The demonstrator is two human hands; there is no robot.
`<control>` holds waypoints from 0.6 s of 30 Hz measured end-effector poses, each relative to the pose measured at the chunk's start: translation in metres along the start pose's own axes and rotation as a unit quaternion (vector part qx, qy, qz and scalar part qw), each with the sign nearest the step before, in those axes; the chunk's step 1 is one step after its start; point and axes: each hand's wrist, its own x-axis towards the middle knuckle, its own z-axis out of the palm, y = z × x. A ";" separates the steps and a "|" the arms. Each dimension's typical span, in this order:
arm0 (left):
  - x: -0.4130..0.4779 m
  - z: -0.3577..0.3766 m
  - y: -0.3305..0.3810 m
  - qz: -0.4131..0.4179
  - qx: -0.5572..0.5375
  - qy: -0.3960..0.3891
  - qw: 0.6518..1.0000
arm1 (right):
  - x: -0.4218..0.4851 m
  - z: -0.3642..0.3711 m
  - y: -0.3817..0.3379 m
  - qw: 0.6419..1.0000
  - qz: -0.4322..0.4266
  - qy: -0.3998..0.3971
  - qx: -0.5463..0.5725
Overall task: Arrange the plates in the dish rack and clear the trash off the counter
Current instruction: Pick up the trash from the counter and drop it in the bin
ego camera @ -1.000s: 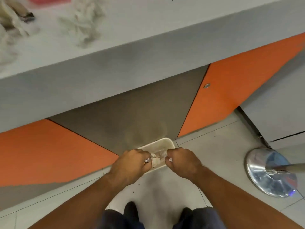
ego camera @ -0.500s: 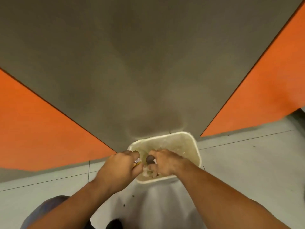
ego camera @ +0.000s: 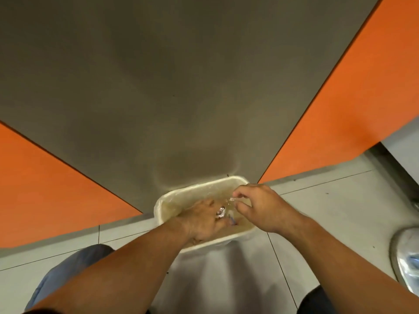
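A small bin with a white liner (ego camera: 172, 196) stands on the floor against the grey cabinet panel. My left hand (ego camera: 199, 220) reaches down inside it, and its fingers hold a crumpled silver foil scrap (ego camera: 220, 211). More trash (ego camera: 232, 220) lies at the bottom of the bin. Over the bin's right rim hovers my right hand (ego camera: 260, 207), fingers loosely curled. A tiny clear scrap (ego camera: 232, 198) shows just off its fingertips. No plates, dish rack or counter top are in view.
The grey cabinet panel (ego camera: 181, 87) fills the upper view, with orange cabinet doors (ego camera: 45, 189) on both sides. A shiny metal stool base (ego camera: 405, 257) sits on the tiled floor at the right edge. My knees show at the bottom.
The view has dropped from the counter edge down to the bin. My left hand has gone deeper into the bin. My right hand has lifted up and right to the bin's rim.
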 end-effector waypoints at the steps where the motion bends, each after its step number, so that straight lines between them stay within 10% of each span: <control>1: 0.001 0.002 -0.001 -0.007 0.008 -0.018 1.000 | -0.001 0.003 -0.001 1.000 0.000 0.005 -0.001; 18: -0.282 -0.192 0.088 0.122 -0.014 0.226 0.966 | -0.133 -0.189 -0.177 0.992 -0.003 0.116 0.048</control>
